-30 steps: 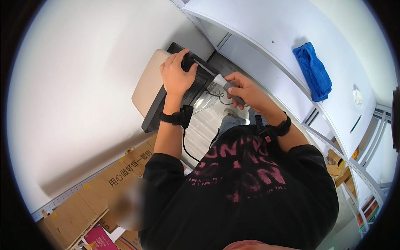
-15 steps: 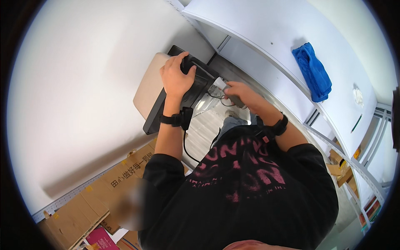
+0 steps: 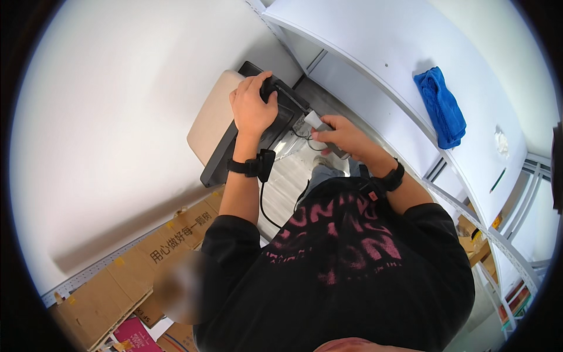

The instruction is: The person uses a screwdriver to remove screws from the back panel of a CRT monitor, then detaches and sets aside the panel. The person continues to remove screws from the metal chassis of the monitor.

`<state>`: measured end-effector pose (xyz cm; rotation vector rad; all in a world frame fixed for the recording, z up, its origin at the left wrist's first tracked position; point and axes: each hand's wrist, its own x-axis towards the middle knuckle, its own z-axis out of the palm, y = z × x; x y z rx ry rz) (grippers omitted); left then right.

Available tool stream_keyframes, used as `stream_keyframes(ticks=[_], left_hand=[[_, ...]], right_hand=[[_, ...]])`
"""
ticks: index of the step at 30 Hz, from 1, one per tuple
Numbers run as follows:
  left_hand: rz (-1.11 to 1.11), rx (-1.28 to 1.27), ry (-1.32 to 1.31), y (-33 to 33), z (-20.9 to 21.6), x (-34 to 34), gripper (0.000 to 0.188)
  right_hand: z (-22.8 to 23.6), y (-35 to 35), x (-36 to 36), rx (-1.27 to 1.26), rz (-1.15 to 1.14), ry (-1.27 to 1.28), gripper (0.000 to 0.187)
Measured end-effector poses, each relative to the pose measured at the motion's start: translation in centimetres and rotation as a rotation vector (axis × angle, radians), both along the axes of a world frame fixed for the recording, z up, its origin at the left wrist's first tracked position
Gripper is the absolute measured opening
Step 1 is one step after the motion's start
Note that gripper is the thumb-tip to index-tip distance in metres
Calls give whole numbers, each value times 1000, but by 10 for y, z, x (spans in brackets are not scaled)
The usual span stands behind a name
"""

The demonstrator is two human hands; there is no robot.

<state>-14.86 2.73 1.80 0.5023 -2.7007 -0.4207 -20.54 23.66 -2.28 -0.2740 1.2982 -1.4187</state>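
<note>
A large flat-sided thing with a beige panel (image 3: 208,117) and a black frame (image 3: 220,154) stands tilted beside the white wall; its kind is unclear. My left hand (image 3: 253,108) is closed over its black upper part, thumb on the inner side and fingers across the top. In my right hand (image 3: 343,136) is a grey handheld device (image 3: 335,149) with a pale wedge-shaped head (image 3: 312,119), which points at the black frame's near end. Part of the device is hidden by my fingers. A thin dark cable (image 3: 302,134) hangs by its head.
Clear plastic (image 3: 287,145) shows below the frame. At right, a white shelf (image 3: 375,35) holds a folded blue cloth (image 3: 440,108), a crumpled white piece (image 3: 501,142) and a dark pencil-like stick (image 3: 498,180). Cardboard boxes (image 3: 126,281) line the lower left.
My right hand has turned the grey device slightly, and its pale head sits a little lower and further right. The left hand keeps its hold.
</note>
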Motion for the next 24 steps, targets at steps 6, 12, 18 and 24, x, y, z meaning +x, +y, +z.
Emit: stream_keyframes(ticks=[6, 12, 18, 24], left_hand=[[4, 8, 11, 0, 0, 1, 40], [13, 9, 14, 2, 1, 0, 40], [7, -13, 23, 0, -1, 1, 39], [2, -29, 38, 1, -2, 1, 39]], right_hand=[[-5, 8, -17, -203, 56, -339, 30], [-8, 0, -6, -98, -58, 140, 34], [-2, 0, -12, -110, -27, -396, 29], [2, 5, -11, -101, 86, -101, 41]])
